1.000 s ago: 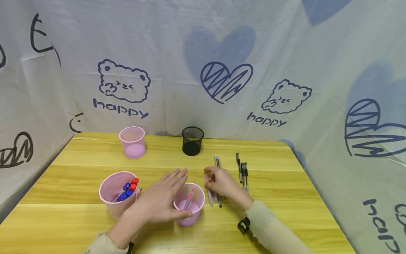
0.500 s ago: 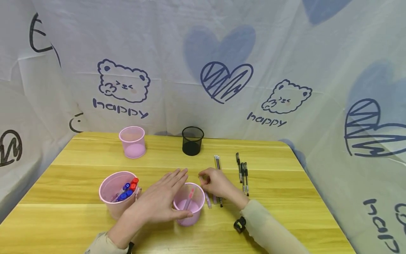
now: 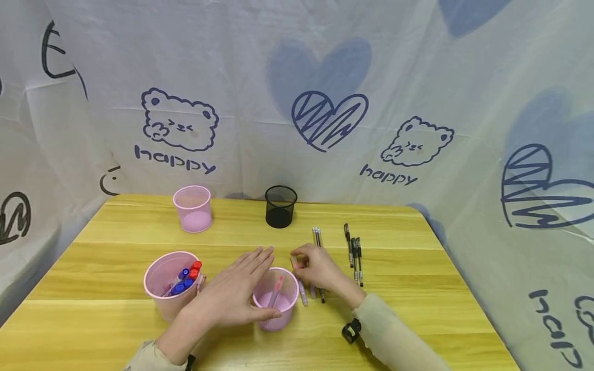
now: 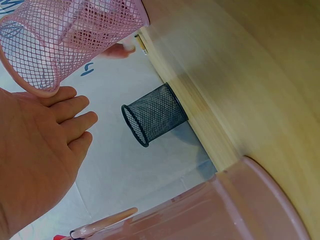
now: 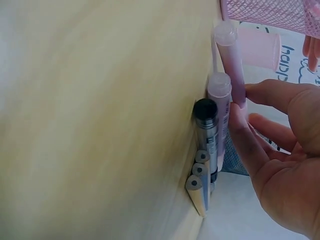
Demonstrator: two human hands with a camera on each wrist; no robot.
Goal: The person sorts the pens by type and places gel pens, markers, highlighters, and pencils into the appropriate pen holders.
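My right hand (image 3: pixel 320 267) pinches a pale pink pen (image 5: pixel 232 62) between thumb and fingertips, over the table just right of a pink mesh cup (image 3: pixel 278 322). Close beside it lie another pale pink pen (image 5: pixel 220 90), a black-capped pen (image 5: pixel 206 117) and three pencils (image 5: pixel 194 181). My left hand (image 3: pixel 232 291) is spread along the left of the pink mesh cup, fingers straight and thumb across its near side. In the left wrist view its fingertips are right at the cup's rim. One pink-tipped pen (image 3: pixel 275 294) leans inside that cup.
A larger pink bucket (image 3: pixel 160 304) with blue- and red-capped markers (image 3: pixel 185 281) stands left of my left hand. Behind are another pink cup (image 3: pixel 194 219) and a black mesh cup (image 3: pixel 279 214). Several black pens (image 3: pixel 356 260) lie at the right.
My right hand has moved slightly left toward the pink mesh cup, and the pale pink pen in its fingers has shifted left away from the others. My left hand has stayed put.
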